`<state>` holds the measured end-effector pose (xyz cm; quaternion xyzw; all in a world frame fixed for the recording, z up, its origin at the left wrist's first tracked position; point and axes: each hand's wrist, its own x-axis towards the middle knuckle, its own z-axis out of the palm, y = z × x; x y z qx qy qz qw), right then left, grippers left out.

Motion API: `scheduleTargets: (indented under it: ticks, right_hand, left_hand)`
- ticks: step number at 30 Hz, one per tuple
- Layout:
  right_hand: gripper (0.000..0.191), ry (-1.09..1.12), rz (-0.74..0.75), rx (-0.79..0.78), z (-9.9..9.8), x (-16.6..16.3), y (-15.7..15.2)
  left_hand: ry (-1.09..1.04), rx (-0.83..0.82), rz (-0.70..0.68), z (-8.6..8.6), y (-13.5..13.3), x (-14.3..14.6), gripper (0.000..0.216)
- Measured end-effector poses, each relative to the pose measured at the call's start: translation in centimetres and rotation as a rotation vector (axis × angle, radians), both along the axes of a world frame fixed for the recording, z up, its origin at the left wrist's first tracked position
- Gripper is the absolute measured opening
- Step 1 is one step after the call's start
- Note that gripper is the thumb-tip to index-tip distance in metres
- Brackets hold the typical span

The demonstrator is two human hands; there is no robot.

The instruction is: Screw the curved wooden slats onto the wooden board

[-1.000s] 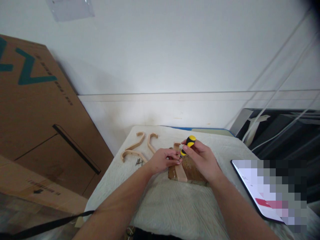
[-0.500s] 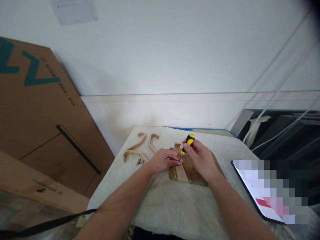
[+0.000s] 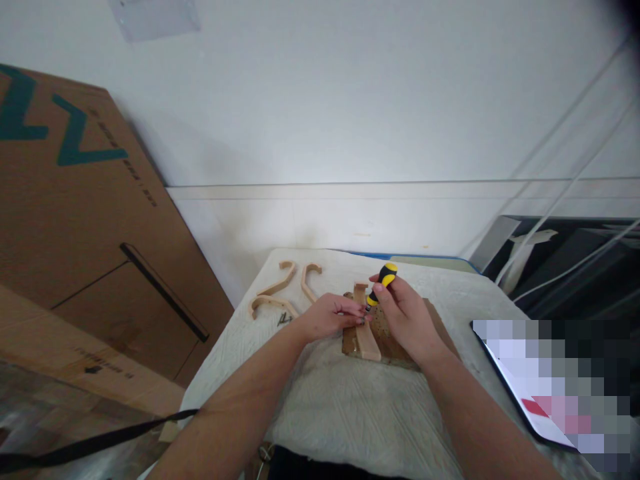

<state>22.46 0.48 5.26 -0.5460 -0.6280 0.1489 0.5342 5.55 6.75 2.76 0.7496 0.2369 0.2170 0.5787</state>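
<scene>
A yellow-and-black screwdriver (image 3: 383, 283) is in my right hand (image 3: 406, 313), fingers wrapped round its handle. It leans with its tip pointing down to the left. My left hand (image 3: 336, 316) is closed in a pinch at the screwdriver's tip; whatever small piece lies between those fingertips is too small to make out. Beneath both hands, a pale bent wooden piece (image 3: 369, 348) lies on a worn brown board (image 3: 395, 350) dotted with small holes. Left of my left hand are three more bent wooden pieces (image 3: 273, 303) and several small dark screws (image 3: 284, 319).
A whitish cloth (image 3: 345, 407) covers the table. A tablet (image 3: 505, 383) lies on the right side, its screen partly blurred out. To the left stands a large cardboard box (image 3: 100, 253). White cables (image 3: 560, 200) run down at the right, past dark panels. A wall is behind.
The view has shifted slightly. The screwdriver leans a little further right at its handle, and its tip stays at my left fingertips. Both hands keep nearly the same place over the board.
</scene>
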Motion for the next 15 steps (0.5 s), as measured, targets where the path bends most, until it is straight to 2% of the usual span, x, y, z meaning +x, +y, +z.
scheduleTargets:
  ticks: [10, 15]
  right_hand:
    - [0.035, -0.032, -0.019, 0.023, -0.22, 0.04, 0.14]
    - [0.032, -0.03, 0.014, 0.032, -0.27, 0.15, 0.06]
  left_hand:
    - [-0.017, -0.027, 0.004, -0.63, 0.34, -0.01, 0.028]
    - [-0.01, 0.041, 0.007, -0.34, 0.22, -0.06, 0.025]
